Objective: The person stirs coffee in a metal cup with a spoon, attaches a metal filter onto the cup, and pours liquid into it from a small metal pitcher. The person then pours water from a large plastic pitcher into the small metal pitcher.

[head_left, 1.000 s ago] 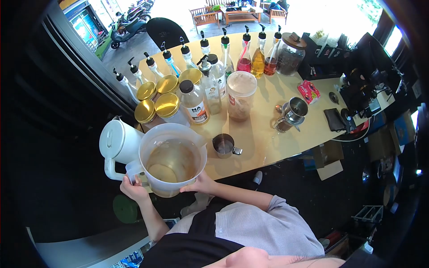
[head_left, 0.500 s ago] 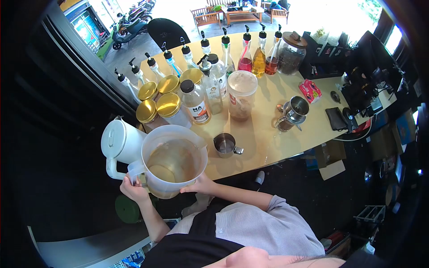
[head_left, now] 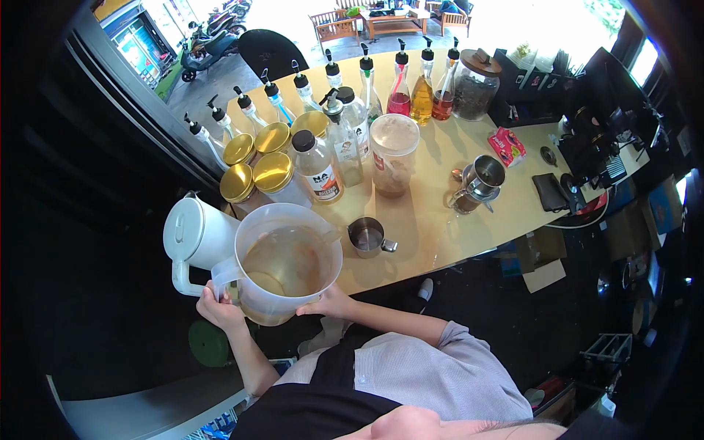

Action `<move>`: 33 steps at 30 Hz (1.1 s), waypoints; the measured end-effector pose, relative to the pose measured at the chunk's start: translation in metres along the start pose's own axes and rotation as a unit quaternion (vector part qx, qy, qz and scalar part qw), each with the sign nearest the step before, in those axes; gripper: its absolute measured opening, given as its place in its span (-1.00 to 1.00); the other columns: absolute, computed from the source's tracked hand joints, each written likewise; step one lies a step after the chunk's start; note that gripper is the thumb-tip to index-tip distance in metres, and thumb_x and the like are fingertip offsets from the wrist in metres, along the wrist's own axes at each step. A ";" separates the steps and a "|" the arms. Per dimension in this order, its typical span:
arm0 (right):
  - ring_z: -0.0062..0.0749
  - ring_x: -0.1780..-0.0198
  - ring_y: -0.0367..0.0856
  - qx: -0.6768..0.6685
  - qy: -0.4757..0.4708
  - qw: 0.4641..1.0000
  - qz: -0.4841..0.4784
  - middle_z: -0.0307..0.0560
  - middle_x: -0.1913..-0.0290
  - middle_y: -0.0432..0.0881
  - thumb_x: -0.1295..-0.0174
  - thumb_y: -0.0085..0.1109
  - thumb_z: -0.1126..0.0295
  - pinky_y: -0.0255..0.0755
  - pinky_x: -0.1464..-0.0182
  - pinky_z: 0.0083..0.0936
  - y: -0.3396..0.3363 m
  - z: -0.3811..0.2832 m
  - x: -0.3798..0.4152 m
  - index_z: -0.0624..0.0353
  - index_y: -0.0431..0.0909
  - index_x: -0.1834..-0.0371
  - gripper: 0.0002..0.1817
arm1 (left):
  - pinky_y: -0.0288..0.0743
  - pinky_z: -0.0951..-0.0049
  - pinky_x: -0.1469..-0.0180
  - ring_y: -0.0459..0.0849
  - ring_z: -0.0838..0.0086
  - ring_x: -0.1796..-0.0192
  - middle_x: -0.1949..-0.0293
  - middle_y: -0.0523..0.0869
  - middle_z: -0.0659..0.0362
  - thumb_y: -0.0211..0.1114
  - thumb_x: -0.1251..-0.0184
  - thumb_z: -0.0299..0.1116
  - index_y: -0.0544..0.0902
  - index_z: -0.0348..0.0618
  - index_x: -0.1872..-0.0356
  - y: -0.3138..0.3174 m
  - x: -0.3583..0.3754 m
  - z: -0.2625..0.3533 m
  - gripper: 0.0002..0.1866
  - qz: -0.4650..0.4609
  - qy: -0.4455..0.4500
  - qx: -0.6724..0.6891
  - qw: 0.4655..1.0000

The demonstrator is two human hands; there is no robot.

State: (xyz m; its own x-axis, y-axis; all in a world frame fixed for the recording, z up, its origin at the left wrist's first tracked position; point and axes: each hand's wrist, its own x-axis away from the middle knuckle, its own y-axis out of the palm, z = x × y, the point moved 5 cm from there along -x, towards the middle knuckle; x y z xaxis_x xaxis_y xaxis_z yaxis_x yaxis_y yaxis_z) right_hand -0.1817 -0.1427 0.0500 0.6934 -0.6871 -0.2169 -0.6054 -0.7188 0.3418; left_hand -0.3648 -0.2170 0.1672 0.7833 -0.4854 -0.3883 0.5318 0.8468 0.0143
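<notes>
A large translucent plastic measuring jug (head_left: 323,277) is held up at the table's front edge, its wide mouth facing me and some clear-looking liquid inside. My left hand (head_left: 221,308) is closed around the jug's handle on the left. On the other side, my right hand (head_left: 328,302) grips the lower wall, thumb in front; the fingers behind it are hidden. Just left of the jug stands a white lidded pitcher (head_left: 192,233). A small steel milk pitcher (head_left: 368,236) sits on the table to its right.
Gold-lidded jars (head_left: 273,172), a labelled bottle (head_left: 323,176) and a row of pump-topped syrup bottles (head_left: 423,95) stand behind. A tall cloudy container (head_left: 394,158) is mid-table. Rightward are a metal drip filter on a glass cup (head_left: 480,180) and a pink packet (head_left: 507,147).
The view has shifted slightly, moving the table items a little left in the picture. Against the white pitcher, the jug sits marginally farther right. Both hands keep their hold.
</notes>
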 end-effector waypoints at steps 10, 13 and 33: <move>-0.17 -0.39 0.03 0.007 -0.005 1.000 0.009 0.11 -0.34 0.11 0.25 0.55 0.11 -0.08 -0.39 -0.25 -0.002 -0.003 0.002 0.33 -0.11 -0.36 0.19 | -0.15 0.59 0.67 0.10 0.71 0.73 0.79 0.19 0.37 -0.17 -0.33 -0.17 0.27 -0.16 0.79 0.005 -0.001 0.004 -0.53 -0.005 0.020 -0.019 1.000; -0.17 -0.38 0.05 0.008 -0.013 1.000 0.024 0.11 -0.33 0.13 0.24 0.54 0.11 -0.06 -0.38 -0.25 -0.002 -0.007 0.003 0.33 -0.10 -0.35 0.19 | -0.16 0.57 0.67 0.10 0.70 0.73 0.81 0.18 0.38 -0.17 -0.31 -0.17 0.24 -0.16 0.81 0.008 -0.001 0.006 -0.52 -0.020 0.038 -0.028 0.999; -0.15 -0.40 -0.02 0.002 0.028 1.000 0.002 0.14 -0.35 0.04 0.24 0.54 0.09 -0.11 -0.39 -0.24 -0.003 0.000 0.004 0.33 -0.20 -0.36 0.24 | -0.19 0.55 0.64 0.08 0.71 0.72 0.80 0.14 0.38 -0.15 -0.29 -0.17 0.17 -0.14 0.80 0.011 -0.001 0.007 -0.54 -0.011 0.040 -0.025 0.999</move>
State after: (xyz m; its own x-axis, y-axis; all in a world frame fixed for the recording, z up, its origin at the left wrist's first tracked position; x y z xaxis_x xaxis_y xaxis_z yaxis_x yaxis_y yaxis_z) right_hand -0.1772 -0.1432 0.0480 0.7121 -0.6825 -0.1646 -0.6093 -0.7173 0.3380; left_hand -0.3575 -0.2086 0.1738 0.7418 -0.4874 -0.4607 0.5307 0.8466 -0.0412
